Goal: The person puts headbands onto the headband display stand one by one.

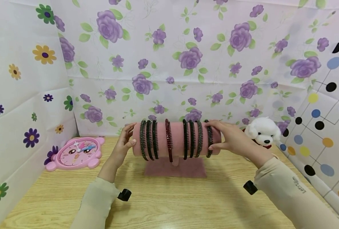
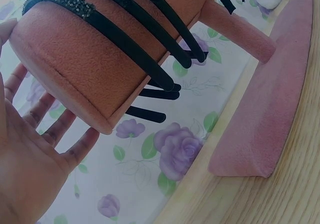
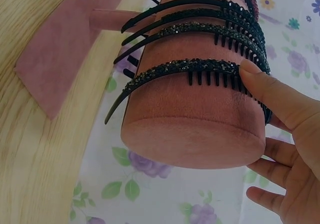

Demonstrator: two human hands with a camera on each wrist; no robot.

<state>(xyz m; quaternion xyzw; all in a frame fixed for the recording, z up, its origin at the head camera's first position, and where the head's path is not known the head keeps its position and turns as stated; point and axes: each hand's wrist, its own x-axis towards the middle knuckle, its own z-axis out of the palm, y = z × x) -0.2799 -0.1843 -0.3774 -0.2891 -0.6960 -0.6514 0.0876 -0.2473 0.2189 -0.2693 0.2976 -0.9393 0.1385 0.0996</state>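
Observation:
A pink padded headband stand [image 1: 177, 141] stands on the table, its horizontal roll carried by a post on a flat base [image 1: 175, 170]. Several black toothed headbands are fitted over the roll, some with glittery tops, with one red sparkly headband [image 1: 168, 140] near the middle. My left hand [image 1: 120, 148] holds the roll's left end, thumb in front and fingers behind. At the right end, my right hand [image 1: 233, 138] pinches the outermost glittery headband [image 3: 170, 69]. Its thumb lies on the band, which still sits around the roll; the index fingertip is hidden.
A pink cartoon clock [image 1: 76, 153] lies on the wooden table [image 1: 169, 203] at the left. Behind my right forearm sits a white plush dog [image 1: 262, 130]. Flower-printed sheets [image 1: 169, 47] close off the back and left, and a dotted sheet [image 1: 326, 127] the right.

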